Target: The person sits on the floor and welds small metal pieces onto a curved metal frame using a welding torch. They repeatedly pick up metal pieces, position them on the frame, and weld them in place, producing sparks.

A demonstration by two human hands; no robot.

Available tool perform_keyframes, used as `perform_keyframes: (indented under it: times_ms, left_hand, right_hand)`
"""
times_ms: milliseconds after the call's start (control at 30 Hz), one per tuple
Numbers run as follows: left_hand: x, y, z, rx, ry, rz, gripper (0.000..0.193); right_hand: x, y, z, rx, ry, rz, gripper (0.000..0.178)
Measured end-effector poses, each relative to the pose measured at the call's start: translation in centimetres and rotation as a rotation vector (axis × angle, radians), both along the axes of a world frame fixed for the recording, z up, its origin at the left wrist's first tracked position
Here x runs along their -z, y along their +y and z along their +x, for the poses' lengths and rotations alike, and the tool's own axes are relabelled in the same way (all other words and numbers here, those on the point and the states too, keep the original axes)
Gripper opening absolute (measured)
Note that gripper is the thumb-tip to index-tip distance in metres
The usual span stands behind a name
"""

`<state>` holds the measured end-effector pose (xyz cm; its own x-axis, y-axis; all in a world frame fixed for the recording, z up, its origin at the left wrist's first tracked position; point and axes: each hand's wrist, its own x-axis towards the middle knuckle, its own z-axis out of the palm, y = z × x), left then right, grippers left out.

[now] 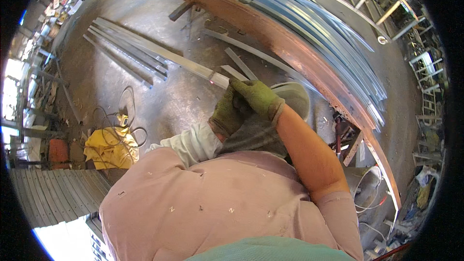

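Both my hands wear green work gloves and are together in front of my body. A long grey metal bar point(186, 63) runs from the far left up to them, its near end pale and bright. My right hand point(258, 97) is closed, with its fingertips on that end of the bar. Just below and left of it, my left hand point(226, 115) is also closed; its fingers are partly covered, so what it grips is hidden. Two short metal pieces point(240, 63) lie on the floor just beyond my hands.
Several thin bars point(123, 58) lie on the floor at left. A rusty brown beam point(270, 34) crosses the right side, with a bundle of bluish metal lengths point(319, 24) beyond it. A yellow cloth point(111, 147) with a dark cable lies at lower left, near a slatted surface point(58, 195).
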<state>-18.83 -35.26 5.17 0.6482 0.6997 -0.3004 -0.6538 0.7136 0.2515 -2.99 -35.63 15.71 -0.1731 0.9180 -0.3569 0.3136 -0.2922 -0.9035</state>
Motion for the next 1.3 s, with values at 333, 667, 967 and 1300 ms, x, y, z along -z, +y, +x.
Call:
perform_keyframes:
  times_ms: [333,667,967,1300]
  left_hand:
    - [18.2,19.2,-15.8,-0.190,-0.292,0.193,0.050]
    - [25.0,16.8,-18.5,0.403,1.353,0.295,0.058]
    - [29.6,-1.4,-10.9,1.302,1.409,0.769,0.075]
    - [17.0,15.9,4.9,0.556,1.332,1.239,0.073]
  right_hand:
    - [-7.8,-4.8,3.8,0.075,0.093,-0.054,0.051]
    - [-1.8,-15.4,11.3,0.442,0.265,0.012,0.052]
    - [-3.8,-22.6,16.4,0.467,0.064,-0.099,0.058]
    - [-6.6,-43.7,21.3,1.284,-0.009,0.406,0.056]
